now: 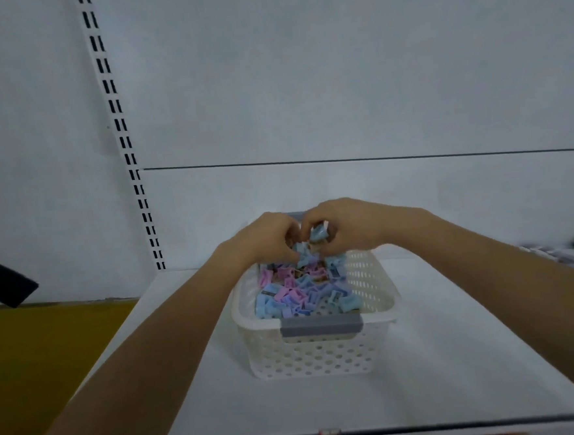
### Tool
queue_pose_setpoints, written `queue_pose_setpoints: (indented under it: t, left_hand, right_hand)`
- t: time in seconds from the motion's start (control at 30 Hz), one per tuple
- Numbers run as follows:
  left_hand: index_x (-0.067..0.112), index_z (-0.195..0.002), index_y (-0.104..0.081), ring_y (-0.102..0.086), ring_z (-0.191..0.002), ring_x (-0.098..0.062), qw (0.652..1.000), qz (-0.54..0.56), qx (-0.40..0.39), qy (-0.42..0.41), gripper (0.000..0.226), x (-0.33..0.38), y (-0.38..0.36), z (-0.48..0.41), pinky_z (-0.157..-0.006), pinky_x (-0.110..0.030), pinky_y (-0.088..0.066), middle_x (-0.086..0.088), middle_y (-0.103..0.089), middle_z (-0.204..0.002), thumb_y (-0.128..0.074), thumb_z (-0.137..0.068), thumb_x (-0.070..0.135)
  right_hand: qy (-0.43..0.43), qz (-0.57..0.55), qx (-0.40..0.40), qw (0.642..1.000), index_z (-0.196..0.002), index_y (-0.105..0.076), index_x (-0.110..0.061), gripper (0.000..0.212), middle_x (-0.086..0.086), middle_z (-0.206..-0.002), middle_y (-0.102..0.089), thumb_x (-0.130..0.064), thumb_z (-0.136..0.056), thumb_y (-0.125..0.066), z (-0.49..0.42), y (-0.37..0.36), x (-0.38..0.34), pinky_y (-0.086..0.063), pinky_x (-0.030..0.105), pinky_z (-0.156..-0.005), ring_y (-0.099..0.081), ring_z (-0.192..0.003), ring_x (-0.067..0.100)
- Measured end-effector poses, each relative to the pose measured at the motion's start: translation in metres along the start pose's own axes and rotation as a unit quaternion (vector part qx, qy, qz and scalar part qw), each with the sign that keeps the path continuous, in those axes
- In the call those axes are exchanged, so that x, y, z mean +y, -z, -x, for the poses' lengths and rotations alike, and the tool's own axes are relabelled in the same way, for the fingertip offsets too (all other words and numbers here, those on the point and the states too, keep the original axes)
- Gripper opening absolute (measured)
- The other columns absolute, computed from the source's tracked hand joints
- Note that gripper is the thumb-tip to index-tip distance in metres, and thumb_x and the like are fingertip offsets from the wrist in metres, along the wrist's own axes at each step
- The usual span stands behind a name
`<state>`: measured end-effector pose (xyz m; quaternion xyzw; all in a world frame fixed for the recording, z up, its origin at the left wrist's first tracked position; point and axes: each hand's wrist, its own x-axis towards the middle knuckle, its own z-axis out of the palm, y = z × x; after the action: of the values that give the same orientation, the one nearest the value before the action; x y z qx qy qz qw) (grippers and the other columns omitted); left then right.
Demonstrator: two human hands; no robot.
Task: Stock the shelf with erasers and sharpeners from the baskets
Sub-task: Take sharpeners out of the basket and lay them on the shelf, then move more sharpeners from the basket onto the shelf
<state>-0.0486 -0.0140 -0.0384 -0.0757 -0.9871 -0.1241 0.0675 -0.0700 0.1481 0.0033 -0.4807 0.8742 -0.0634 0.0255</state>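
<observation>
A white perforated basket (pixel 322 354) with grey handles stands on the white shelf (pixel 441 359). It holds a heap of small pastel sharpeners (pixel 301 294) in blue, pink and lilac. Both hands are over the basket's far end. My left hand (pixel 268 237) has its fingers curled down into the heap and closes on several sharpeners. My right hand (pixel 342 225) is closed around a bunch of blue sharpeners lifted a little above the heap. The basket's far handle is mostly hidden behind my hands.
The shelf's white back panel rises behind, with a slotted upright (pixel 128 150) at the left. A yellow surface (pixel 47 356) lies left of the shelf, a dark object (pixel 5 284) above it. Blurred items (pixel 573 255) lie at the shelf's far right.
</observation>
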Motion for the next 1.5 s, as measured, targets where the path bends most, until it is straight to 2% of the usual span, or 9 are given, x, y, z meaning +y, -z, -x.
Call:
queue_pose_setpoints:
  t: [0.2, 0.4, 0.57, 0.77, 0.93, 1.03, 1.17, 1.27, 1.5]
  left_hand:
    - [0.012, -0.091, -0.065, -0.054, -0.073, -0.009, 0.997, 0.057, 0.06, -0.005, 0.018, 0.015, 0.023, 0.003, -0.061, -0.014, -0.04, 0.002, -0.06, -0.088, -0.071, -0.075, 0.016]
    - [0.021, -0.078, -0.06, -0.054, -0.062, 0.001, 0.99, 0.103, 0.089, -0.044, 0.013, 0.073, 0.045, 0.001, -0.052, -0.001, -0.039, 0.013, -0.059, -0.078, -0.072, -0.076, 0.017]
    - [0.018, -0.082, -0.06, -0.054, -0.067, -0.002, 0.99, 0.082, 0.072, -0.093, 0.01, 0.158, 0.035, -0.014, -0.059, -0.013, -0.042, 0.012, -0.058, -0.081, -0.07, -0.078, 0.018]
    - [0.015, -0.087, -0.06, -0.049, -0.068, -0.003, 0.983, 0.063, 0.057, -0.163, 0.012, 0.294, -0.015, -0.045, -0.061, -0.012, -0.038, 0.005, -0.055, -0.088, -0.068, -0.078, 0.016]
    - [0.013, -0.091, -0.061, -0.052, -0.079, -0.012, 0.968, 0.065, 0.027, -0.241, 0.013, 0.423, -0.066, -0.07, -0.065, -0.014, -0.04, 0.0, -0.056, -0.094, -0.067, -0.079, 0.014]
    - [0.013, -0.091, -0.06, -0.052, -0.08, -0.014, 0.955, 0.059, 0.001, -0.292, 0.014, 0.497, -0.097, -0.084, -0.068, -0.022, -0.043, -0.003, -0.056, -0.096, -0.067, -0.078, 0.015]
    - [0.009, -0.098, -0.061, -0.052, -0.084, -0.017, 0.931, 0.003, -0.046, -0.362, 0.02, 0.581, -0.134, -0.102, -0.077, -0.031, -0.045, -0.005, -0.054, -0.098, -0.066, -0.079, 0.015]
    - [0.01, -0.1, -0.061, -0.051, -0.083, -0.016, 0.917, -0.002, -0.056, -0.394, 0.021, 0.624, -0.153, -0.116, -0.073, -0.027, -0.044, -0.003, -0.053, -0.097, -0.065, -0.08, 0.016]
    - [0.012, -0.099, -0.06, -0.049, -0.08, -0.014, 0.91, -0.027, -0.061, -0.409, 0.019, 0.665, -0.177, -0.176, -0.07, -0.026, -0.042, 0.0, -0.05, -0.093, -0.064, -0.082, 0.018]
  right_hand:
    - [-0.026, -0.052, 0.085, 0.995, -0.102, -0.057, -0.022, 0.025, -0.002, -0.104, -0.056, -0.017, -0.08, -0.067, 0.035, 0.033, 0.013, -0.047, 0.028, -0.078, -0.053, -0.081, 0.014]
    - [-0.072, -0.083, 0.107, 0.988, -0.093, -0.055, -0.026, 0.022, -0.001, -0.1, -0.058, -0.015, -0.079, -0.068, 0.091, 0.045, 0.048, -0.05, 0.031, -0.076, -0.058, -0.078, 0.018]
    - [-0.134, -0.039, 0.077, 0.987, -0.094, -0.055, -0.029, 0.023, -0.002, -0.1, -0.056, -0.016, -0.079, -0.068, 0.168, 0.041, 0.096, -0.046, 0.029, -0.078, -0.055, -0.08, 0.016]
    - [-0.211, 0.008, 0.042, 0.977, -0.105, -0.058, -0.021, 0.024, -0.001, -0.101, -0.05, -0.018, -0.082, -0.065, 0.312, 0.038, 0.167, -0.037, 0.024, -0.076, -0.051, -0.085, 0.017]
    - [-0.304, 0.003, 0.043, 0.952, -0.109, -0.056, -0.019, 0.027, -0.002, -0.105, -0.048, -0.016, -0.083, -0.065, 0.441, 0.027, 0.223, -0.039, 0.026, -0.078, -0.05, -0.09, 0.017]
    - [-0.355, 0.0, 0.041, 0.934, -0.109, -0.055, -0.02, 0.027, -0.005, -0.102, -0.046, -0.018, -0.084, -0.063, 0.512, 0.016, 0.247, -0.036, 0.024, -0.077, -0.047, -0.089, 0.013]
    - [-0.415, -0.012, 0.049, 0.909, -0.101, -0.053, -0.028, 0.022, 0.0, -0.106, -0.053, -0.02, -0.083, -0.062, 0.587, 0.004, 0.279, -0.048, 0.032, -0.083, -0.051, -0.094, 0.015]
    - [-0.448, -0.017, 0.063, 0.892, -0.103, -0.054, -0.027, 0.024, 0.003, -0.11, -0.056, -0.018, -0.082, -0.063, 0.627, -0.001, 0.3, -0.051, 0.04, -0.087, -0.056, -0.098, 0.02]
    - [-0.457, -0.012, 0.072, 0.887, -0.105, -0.055, -0.025, 0.025, 0.001, -0.11, -0.055, -0.019, -0.082, -0.063, 0.658, 0.004, 0.365, -0.05, 0.039, -0.088, -0.056, -0.097, 0.019]
